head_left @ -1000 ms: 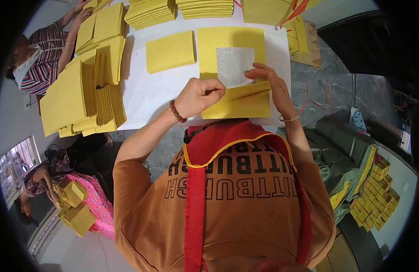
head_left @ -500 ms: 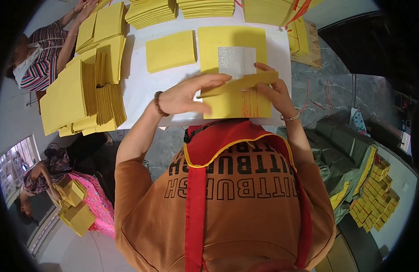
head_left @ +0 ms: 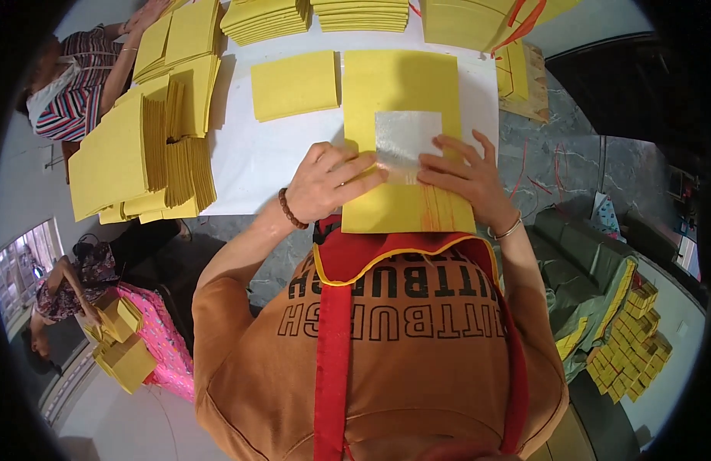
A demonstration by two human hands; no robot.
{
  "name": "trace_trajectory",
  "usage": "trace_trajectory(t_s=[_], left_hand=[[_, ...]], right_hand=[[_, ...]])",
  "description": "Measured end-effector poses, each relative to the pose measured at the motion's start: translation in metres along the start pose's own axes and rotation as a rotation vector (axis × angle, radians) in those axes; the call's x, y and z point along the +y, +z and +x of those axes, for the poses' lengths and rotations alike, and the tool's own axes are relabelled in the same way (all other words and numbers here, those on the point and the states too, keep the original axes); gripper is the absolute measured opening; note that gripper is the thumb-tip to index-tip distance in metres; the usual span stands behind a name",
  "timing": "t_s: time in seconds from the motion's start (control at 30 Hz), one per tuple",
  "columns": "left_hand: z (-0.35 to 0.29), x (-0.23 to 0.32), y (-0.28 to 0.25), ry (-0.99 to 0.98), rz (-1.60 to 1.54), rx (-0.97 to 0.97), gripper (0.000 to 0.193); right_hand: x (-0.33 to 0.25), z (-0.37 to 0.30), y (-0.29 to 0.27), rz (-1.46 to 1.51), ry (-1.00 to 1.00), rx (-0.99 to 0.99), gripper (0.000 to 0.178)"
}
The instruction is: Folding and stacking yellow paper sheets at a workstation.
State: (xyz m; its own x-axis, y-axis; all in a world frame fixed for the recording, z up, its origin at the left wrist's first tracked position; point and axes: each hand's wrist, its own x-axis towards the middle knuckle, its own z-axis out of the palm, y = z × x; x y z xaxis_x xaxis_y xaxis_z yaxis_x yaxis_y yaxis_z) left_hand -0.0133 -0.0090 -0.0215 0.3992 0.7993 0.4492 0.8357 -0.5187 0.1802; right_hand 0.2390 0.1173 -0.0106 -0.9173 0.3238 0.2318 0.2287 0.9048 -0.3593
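Note:
A large yellow paper sheet lies before me, its near end reaching past the table edge to my red apron. On its middle is a shiny silver-grey rectangle. Reddish streaks run below that patch. My left hand rests at the sheet's left side, fingers stretched to the patch's lower left; its thumb is hidden. With fingers spread, my right hand lies over the patch's right side and the sheet beneath it. A smaller yellow folded piece lies left of the sheet.
Stacks of yellow folded paper line the table's left side, with more stacks at the back. A co-worker's arm is at the far left. Another person handles yellow pieces lower left. Green-covered bundles stand right.
The sheet has slid toward me, over the table edge. The narrow yellow piece raised between my hands no longer stands up. Both hands have moved nearer me and lie lower on the sheet.

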Motion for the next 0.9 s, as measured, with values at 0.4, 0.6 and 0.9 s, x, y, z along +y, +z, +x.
trace_trajectory(t_s=[0.4, 0.6, 0.9], left_hand=[[0.019, -0.018, 0.022, -0.985, -0.912, -0.021, 0.026], [0.017, -0.026, 0.037, -0.958, -0.819, 0.049, 0.028], [0.028, -0.030, 0.029, -1.027, -0.578, -0.134, 0.034]], right_hand=[[-0.001, 0.026, 0.025, 0.874, 0.825, 0.207, 0.030], [-0.001, 0.031, 0.023, 0.750, 0.807, 0.384, 0.031], [0.009, 0.040, 0.025, 0.592, 0.933, 0.263, 0.031]])
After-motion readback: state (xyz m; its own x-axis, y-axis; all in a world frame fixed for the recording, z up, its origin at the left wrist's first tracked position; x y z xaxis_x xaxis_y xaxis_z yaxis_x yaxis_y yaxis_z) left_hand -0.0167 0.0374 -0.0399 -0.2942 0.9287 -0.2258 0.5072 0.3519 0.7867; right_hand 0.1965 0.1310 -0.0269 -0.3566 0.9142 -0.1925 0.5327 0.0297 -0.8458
